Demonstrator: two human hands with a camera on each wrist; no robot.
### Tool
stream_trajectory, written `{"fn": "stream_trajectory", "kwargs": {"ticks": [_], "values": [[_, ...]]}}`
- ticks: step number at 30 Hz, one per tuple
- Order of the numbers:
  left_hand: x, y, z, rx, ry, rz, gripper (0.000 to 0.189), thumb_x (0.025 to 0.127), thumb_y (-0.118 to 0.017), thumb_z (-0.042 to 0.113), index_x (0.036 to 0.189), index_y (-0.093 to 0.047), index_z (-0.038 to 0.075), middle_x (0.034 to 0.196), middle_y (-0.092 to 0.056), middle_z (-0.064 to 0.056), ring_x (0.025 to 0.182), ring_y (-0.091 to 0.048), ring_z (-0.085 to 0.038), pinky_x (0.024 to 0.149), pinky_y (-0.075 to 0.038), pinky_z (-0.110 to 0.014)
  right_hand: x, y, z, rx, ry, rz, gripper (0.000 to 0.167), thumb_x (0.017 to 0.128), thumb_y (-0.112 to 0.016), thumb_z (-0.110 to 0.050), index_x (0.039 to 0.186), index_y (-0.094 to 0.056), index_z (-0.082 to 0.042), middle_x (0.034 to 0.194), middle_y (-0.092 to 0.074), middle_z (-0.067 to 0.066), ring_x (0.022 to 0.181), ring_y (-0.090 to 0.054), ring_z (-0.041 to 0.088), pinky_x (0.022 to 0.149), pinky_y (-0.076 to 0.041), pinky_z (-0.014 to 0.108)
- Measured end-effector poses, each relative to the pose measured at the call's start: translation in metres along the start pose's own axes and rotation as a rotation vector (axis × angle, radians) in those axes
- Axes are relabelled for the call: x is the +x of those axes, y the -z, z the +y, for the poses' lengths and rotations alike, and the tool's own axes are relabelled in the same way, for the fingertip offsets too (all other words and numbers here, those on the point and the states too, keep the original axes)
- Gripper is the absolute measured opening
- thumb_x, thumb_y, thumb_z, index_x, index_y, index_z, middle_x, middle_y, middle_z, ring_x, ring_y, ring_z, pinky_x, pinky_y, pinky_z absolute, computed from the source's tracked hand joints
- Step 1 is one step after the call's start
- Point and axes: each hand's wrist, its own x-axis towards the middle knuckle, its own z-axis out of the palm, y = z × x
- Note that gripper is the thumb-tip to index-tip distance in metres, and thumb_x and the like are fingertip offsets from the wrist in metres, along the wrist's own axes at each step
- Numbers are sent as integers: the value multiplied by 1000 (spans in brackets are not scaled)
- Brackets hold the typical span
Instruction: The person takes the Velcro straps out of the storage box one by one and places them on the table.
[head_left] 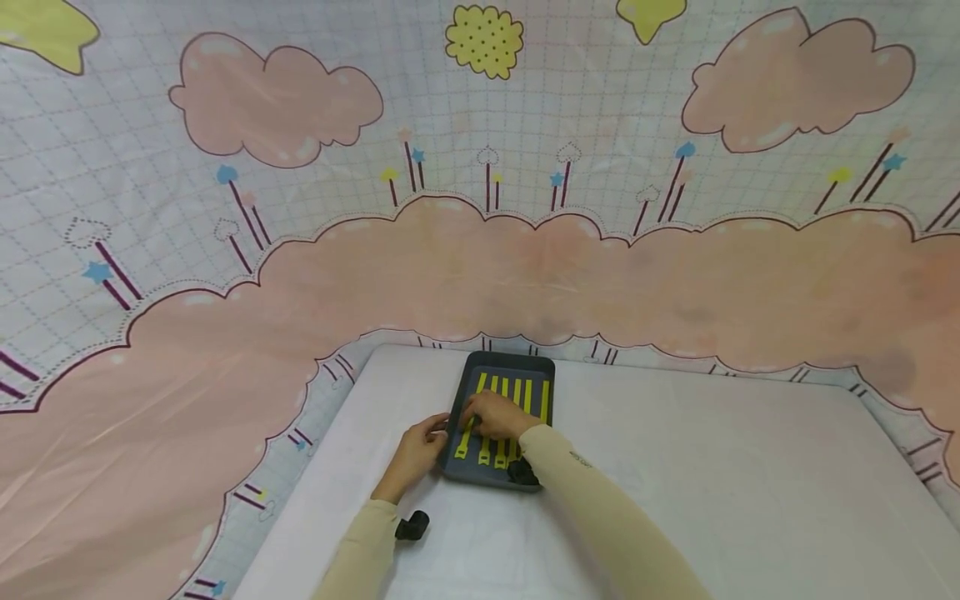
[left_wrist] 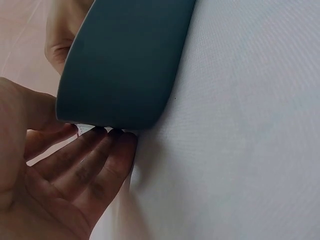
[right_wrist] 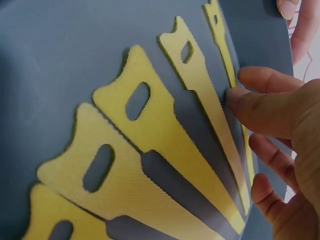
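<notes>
Several yellow hook-and-loop cable ties with slotted heads lie side by side in a dark grey tray. My right hand reaches into the tray, palm down. Its thumb and index finger pinch the narrow cable tie nearest the left wall, partway along its length. The other fingers bend beside that strip. At the tray's left side, my left hand holds the rim. In the left wrist view, its fingertips press the outer wall, while the thumb side lies up by the rim.
The tray stands on a white-covered table near its back edge. A patterned cloth backdrop with pink clouds hangs behind and around it. Black wrist cameras sit on both forearms, the left one just above the table.
</notes>
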Motion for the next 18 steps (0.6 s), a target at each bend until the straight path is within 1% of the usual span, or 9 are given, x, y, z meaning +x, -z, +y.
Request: {"fn": "stream_trajectory", "kwargs": {"ticks": [3, 6, 9, 10, 13, 16, 18], "values": [[0, 0, 0, -12, 9, -2, 38, 97, -54, 7, 135, -57, 1, 123, -66, -21, 111, -66, -36, 92, -55, -46, 1, 0, 1, -25, 12, -3, 19, 86, -74, -11, 101, -79, -21, 119, -67, 0, 115, -60, 20, 102, -48, 36], [0, 1, -1, -31, 20, -7, 38, 97, -54, 7, 135, -58, 2, 124, -66, -21, 112, -65, -36, 93, -54, -47, 3, -1, 1, -48, 23, -5, 17, 87, -73, -10, 99, -79, -21, 118, -67, 1, 114, -60, 20, 103, -48, 36], [1, 1, -2, -37, 23, -11, 38, 97, -54, 7, 134, -58, 2, 124, -66, -21, 112, -65, -36, 93, -54, -46, 3, -2, 1, -51, 40, 2, 15, 88, -71, -8, 95, -80, -19, 112, -67, 1, 109, -60, 19, 99, -49, 35], [1, 0, -2, -35, 20, -12, 38, 96, -54, 6, 134, -58, 1, 123, -66, -22, 112, -65, -37, 93, -55, -46, 3, -2, 0, -59, 60, 15, 14, 87, -71, -7, 92, -79, -18, 109, -67, 1, 104, -60, 18, 96, -50, 34], [0, 1, 0, -34, 10, -15, 37, 96, -54, 6, 133, -58, 0, 123, -66, -23, 112, -66, -37, 92, -55, -46, 3, -2, -1, -55, 81, 23, 14, 88, -70, -6, 91, -79, -16, 104, -66, 1, 97, -59, 16, 91, -52, 31], [-1, 1, 1, -28, 2, -19, 37, 97, -55, 6, 133, -58, 0, 123, -66, -23, 112, -65, -38, 92, -55, -46, 4, -1, -3, -66, 83, 7, 13, 88, -71, -6, 90, -78, -16, 101, -65, 0, 94, -58, 14, 89, -52, 30], [-1, 1, 0, -24, 3, -21, 37, 97, -55, 7, 133, -58, 0, 123, -66, -23, 112, -65, -38, 92, -55, -46, 6, 0, -4, -70, 62, -17, 12, 88, -71, -8, 92, -78, -17, 102, -65, 0, 96, -58, 14, 92, -52, 30]]}}
